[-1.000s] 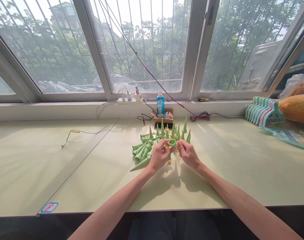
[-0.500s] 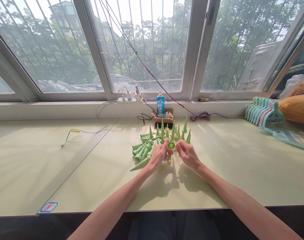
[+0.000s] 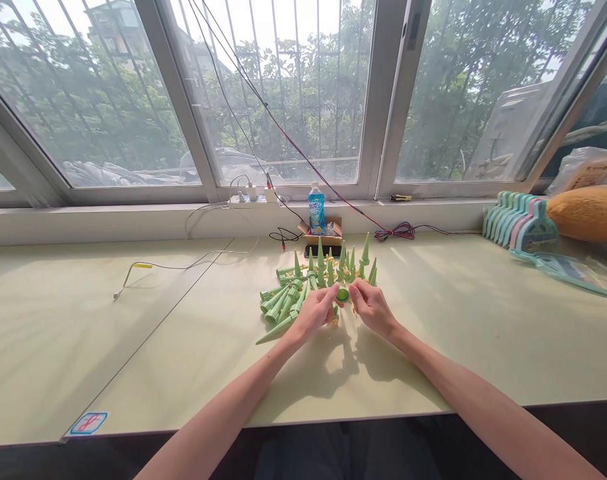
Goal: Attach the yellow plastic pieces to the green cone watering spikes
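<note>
My left hand (image 3: 317, 312) is closed round a green plastic watering spike (image 3: 342, 295), whose round open end faces me. My right hand (image 3: 374, 309) is pinched close to that open end, at its right side. What its fingers hold is too small and too hidden to make out, though a bit of yellow shows below them. Behind both hands stand several green spikes (image 3: 365, 257), points up. More green spikes (image 3: 278, 303) lie in a pile left of my left hand, with small yellow pieces (image 3: 334, 322) among them.
At the back, a blue bottle (image 3: 316, 210) stands by a small cardboard box (image 3: 329, 238), a dark phone (image 3: 313, 251) in front. Cables (image 3: 398, 231) lie along the sill. Pastel plastic pieces (image 3: 520, 223) stand in a row at right, near an orange cushion-like object (image 3: 583, 212). A thin cable (image 3: 168, 265) crosses the left.
The view has shifted slightly. My right hand's fingers have come a little nearer the spike's open end, which has tilted slightly. Both hands stay closed.
</note>
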`<state>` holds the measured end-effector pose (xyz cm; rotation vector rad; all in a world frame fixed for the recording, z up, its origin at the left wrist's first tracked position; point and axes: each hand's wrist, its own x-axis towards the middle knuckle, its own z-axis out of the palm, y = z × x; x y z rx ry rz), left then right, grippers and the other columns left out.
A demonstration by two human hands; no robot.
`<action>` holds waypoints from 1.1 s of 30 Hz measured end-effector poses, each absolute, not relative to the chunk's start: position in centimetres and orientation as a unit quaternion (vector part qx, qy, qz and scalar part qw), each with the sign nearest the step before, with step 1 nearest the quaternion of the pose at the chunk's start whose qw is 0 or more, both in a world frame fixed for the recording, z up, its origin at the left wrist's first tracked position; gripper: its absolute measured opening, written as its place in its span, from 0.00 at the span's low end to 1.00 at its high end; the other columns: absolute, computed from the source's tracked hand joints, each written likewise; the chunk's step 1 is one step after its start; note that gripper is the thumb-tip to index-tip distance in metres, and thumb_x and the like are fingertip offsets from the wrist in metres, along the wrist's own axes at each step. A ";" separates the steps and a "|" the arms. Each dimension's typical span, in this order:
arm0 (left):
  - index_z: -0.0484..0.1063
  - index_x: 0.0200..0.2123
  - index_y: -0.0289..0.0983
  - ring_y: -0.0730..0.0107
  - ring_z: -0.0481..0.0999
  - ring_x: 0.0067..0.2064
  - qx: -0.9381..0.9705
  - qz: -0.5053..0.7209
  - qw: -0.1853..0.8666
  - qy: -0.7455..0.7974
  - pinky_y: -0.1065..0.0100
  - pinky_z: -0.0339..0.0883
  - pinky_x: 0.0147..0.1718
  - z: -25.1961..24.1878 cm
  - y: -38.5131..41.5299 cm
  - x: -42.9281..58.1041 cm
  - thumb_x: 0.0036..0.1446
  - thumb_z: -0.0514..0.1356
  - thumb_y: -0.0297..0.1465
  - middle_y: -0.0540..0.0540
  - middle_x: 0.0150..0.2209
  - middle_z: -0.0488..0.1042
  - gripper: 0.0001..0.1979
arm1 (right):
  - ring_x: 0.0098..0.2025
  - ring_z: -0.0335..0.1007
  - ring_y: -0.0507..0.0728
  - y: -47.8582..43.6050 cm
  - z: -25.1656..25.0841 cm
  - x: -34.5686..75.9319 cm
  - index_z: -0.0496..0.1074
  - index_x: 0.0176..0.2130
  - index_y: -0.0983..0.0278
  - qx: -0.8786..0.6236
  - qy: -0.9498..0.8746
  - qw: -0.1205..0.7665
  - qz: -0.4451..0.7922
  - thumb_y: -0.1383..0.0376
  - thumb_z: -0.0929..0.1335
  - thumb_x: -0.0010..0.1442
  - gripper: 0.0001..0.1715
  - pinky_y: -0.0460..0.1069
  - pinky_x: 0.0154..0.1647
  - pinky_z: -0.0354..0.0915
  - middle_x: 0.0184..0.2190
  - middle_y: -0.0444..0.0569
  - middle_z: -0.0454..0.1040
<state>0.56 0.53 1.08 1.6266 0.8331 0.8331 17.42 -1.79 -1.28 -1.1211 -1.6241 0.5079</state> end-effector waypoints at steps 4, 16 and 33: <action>0.59 0.23 0.36 0.78 0.57 0.16 0.701 0.346 0.527 0.333 0.73 0.49 0.17 1.2 0.6 0.4 0.60 0.53 0.53 0.54 0.13 0.60 0.26 | 0.21 0.52 0.50 -1.7 -1.4 17.5 0.54 0.25 0.61 -0.467 -0.678 0.530 0.203 0.52 0.59 0.68 0.24 0.47 0.22 0.52 0.19 0.40 0.56; 0.71 0.42 0.34 0.78 0.66 0.23 0.731 0.387 0.460 0.323 0.75 0.59 0.19 0.7 0.7 0.4 0.55 0.63 0.45 0.50 0.29 0.68 0.20 | 0.21 0.52 0.50 -1.5 -1.3 17.6 0.54 0.24 0.61 -0.474 -0.673 0.531 0.198 0.53 0.59 0.68 0.24 0.47 0.22 0.51 0.19 0.40 0.57; 0.69 0.46 0.38 0.81 0.67 0.24 0.756 0.452 0.328 0.341 0.75 0.62 0.20 0.1 0.8 1.0 0.63 0.57 0.40 0.44 0.43 0.69 0.14 | 0.21 0.51 0.50 -1.4 -1.5 17.6 0.58 0.26 0.62 -0.494 -0.643 0.552 0.198 0.52 0.59 0.68 0.23 0.46 0.23 0.51 0.20 0.40 0.57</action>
